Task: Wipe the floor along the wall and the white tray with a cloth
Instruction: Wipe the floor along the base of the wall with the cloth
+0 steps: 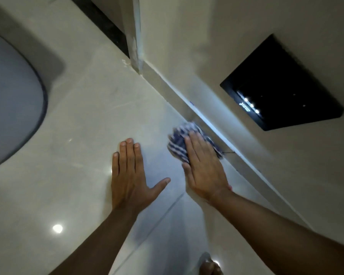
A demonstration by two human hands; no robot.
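The person is kneeling or bending low over a glossy pale tiled floor (83, 120), looking down at both bare hands. The right hand (204, 167) is lying flat, fingers stretched out and close together, pressing down on a blue-and-white striped cloth (180, 142); the cloth is bunched under the fingers and palm and is looking blurred. The cloth is sitting on the floor right against the skirting board (211, 124) that is running along the foot of the wall (207, 46), so the hand is working at the very edge where floor and wall are meeting. The left hand (130, 175) is resting palm-down on the bare tile just beside the right one, fingers straight and the thumb splayed out toward the right hand, holding nothing. A black panel (282, 84) with small lit dots is sitting on the wall above and to the right of the cloth. At the far left a large grey rounded object (12, 100) with a dark rim is standing on the floor, well apart from the hands. A vertical door frame edge (136, 36) is meeting the skirting board further up. Ceiling lights are reflecting as bright spots on the tiles.
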